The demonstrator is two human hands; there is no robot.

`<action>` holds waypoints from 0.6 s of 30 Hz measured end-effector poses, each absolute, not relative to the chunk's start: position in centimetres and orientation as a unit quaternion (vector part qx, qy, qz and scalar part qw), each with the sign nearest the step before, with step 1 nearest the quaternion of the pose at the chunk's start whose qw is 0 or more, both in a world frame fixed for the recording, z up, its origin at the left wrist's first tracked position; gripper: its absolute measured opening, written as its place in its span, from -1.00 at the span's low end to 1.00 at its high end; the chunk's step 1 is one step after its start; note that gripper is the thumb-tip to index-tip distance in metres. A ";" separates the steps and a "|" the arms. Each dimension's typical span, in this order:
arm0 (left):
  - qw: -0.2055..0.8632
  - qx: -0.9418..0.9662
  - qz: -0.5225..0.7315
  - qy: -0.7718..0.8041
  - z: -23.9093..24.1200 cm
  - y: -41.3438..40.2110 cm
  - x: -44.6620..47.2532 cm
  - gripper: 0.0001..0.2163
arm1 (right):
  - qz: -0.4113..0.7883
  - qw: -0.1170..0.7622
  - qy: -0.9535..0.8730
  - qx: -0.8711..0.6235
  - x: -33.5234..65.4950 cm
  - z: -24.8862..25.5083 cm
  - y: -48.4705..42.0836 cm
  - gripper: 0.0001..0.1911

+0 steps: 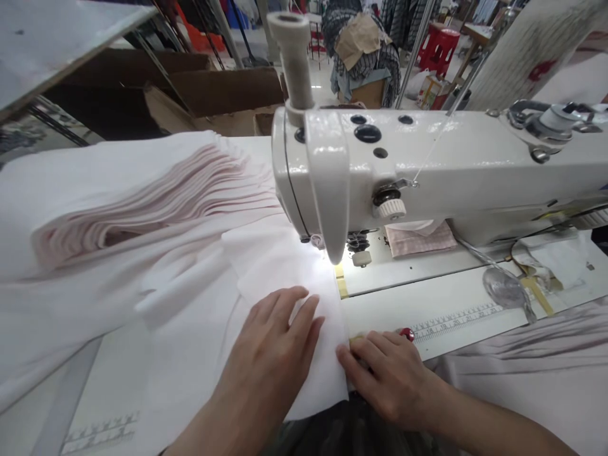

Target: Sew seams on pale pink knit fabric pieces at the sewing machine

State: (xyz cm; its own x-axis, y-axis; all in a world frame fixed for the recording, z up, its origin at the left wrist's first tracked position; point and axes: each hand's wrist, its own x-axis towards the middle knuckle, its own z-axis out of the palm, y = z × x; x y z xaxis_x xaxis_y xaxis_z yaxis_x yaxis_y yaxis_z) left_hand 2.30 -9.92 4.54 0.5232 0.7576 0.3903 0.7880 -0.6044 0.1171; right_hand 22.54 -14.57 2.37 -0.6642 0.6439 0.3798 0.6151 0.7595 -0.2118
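Note:
A white fabric piece lies under the head of a sewing machine, lit near the needle area. The needle itself is hidden behind the machine's white front lever. My left hand rests flat on the fabric, fingers spread and pointing at the machine. At the fabric's right edge, my right hand is curled, its thumb touching that edge. A small red end shows beyond its knuckles and a bit of yellow by the fingertips; what the fingers hold is unclear.
A thick stack of folded pale pink cloth lies left of the machine. A printed ruler runs along the table's right side. A pink checked scrap sits under the machine arm. Cardboard boxes stand behind; more cloth lies at lower right.

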 end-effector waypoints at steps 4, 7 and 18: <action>0.028 -0.892 -0.211 -0.399 2.5 -8.3 2.9 -0.78 | 0.030 0.213 -0.909 -0.358 22.3 3.2 -14.5 -0.66; -0.022 -0.902 -0.211 -0.377 1.6 -7.5 1.9 -0.72 | 0.021 0.190 -0.917 -0.351 21.7 5.0 -14.3 -0.65; -0.032 -0.903 -0.186 -0.387 1.3 -7.5 1.4 -0.68 | 0.005 0.191 -0.935 -0.299 22.7 4.1 -14.0 -0.70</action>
State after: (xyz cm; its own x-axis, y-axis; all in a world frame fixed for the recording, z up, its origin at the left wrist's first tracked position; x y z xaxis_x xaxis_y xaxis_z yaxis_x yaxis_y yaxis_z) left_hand 1.36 -7.49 1.34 0.6315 0.7102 0.3112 0.6861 -0.6988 0.2025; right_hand 22.66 -13.96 4.13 -0.7480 0.5611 0.3545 0.5571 0.8211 -0.1240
